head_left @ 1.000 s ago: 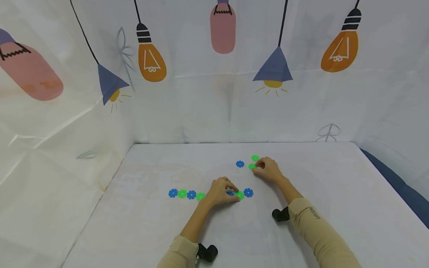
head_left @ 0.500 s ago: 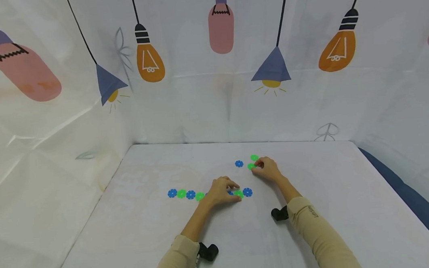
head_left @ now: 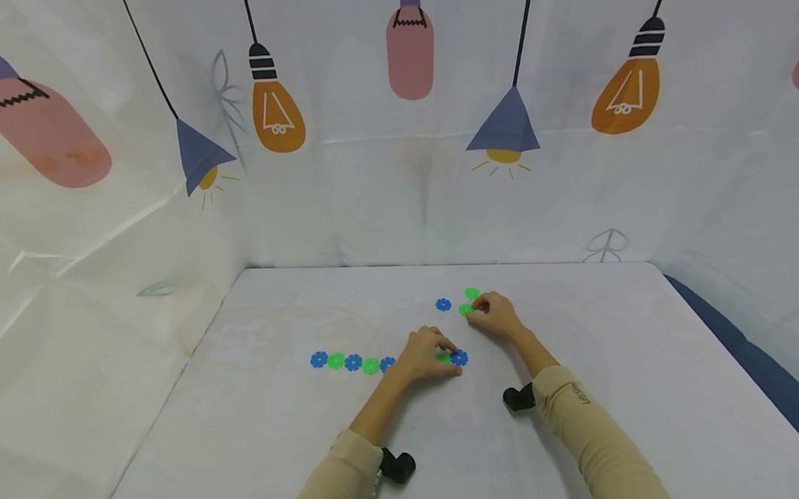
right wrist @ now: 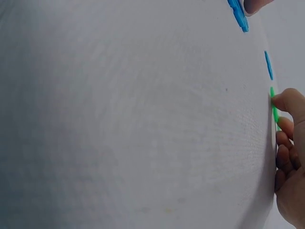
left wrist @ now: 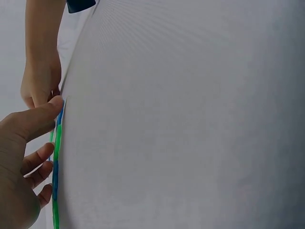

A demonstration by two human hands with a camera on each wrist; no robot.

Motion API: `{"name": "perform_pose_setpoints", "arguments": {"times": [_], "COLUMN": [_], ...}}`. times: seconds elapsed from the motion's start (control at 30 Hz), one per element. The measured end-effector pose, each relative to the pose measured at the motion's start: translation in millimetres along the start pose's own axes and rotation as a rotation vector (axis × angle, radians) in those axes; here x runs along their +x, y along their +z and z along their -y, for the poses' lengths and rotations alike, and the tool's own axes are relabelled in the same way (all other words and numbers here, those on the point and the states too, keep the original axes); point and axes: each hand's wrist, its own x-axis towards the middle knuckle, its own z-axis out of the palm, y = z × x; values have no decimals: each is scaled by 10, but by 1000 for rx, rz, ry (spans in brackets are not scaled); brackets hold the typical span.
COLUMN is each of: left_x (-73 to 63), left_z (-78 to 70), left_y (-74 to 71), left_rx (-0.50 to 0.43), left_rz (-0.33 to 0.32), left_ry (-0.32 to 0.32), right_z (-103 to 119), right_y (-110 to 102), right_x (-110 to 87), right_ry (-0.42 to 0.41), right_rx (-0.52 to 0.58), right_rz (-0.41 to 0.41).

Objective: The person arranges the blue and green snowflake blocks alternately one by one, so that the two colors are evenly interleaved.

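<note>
A row of alternating blue and green notched plastic discs (head_left: 353, 362) lies on the white table. At its right end, my left hand (head_left: 419, 356) has thumb and index finger on either side of a blue disc (head_left: 460, 358); the hand covers part of the row. In the left wrist view, the thumb tip touches that blue disc (left wrist: 60, 112). Farther back, my right hand (head_left: 499, 316) pinches a green disc (head_left: 466, 309) at its edge, also seen as a green disc (right wrist: 274, 102) under the thumb in the right wrist view.
Another green disc (head_left: 472, 293) lies just behind the pinched one. A loose blue disc (head_left: 443, 304) is to its left. The table (head_left: 585, 436) meets a white sheet (head_left: 370, 206) printed with lamps at the back and left.
My left hand has slid right along the row, from around a green disc to the blue disc at the end. The right hand stays on its green disc.
</note>
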Motion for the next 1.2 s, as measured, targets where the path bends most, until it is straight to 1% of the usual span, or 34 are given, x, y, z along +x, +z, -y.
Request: {"name": "perform_pose_setpoints", "arguments": {"times": [0.17,0.3,0.63,0.77,1.0,1.2], "left_x": [6,14,36,42,51,55], "left_z": [-20,-32,-37,-33,-41,-45], "left_y": [13,17,-13,-1,23,36], "left_rx": [27,43,-8,-4,-7,4], "left_rz": [-29,-31,-12,-9,-26,-39], "left_ry": [8,1,5,-3,-8,-11], "right_z": [-14,-5,-5,-8,-29,-55], "right_y": [12,11,16,19,32,57], "right_x": [5,1,-10,-9,2,-12], "right_ry": [15,40,36,39,30,23], "right_rx": [-6,-5,2,5,4,30], "right_rz": [9,16,7,4,-7,-29]}}
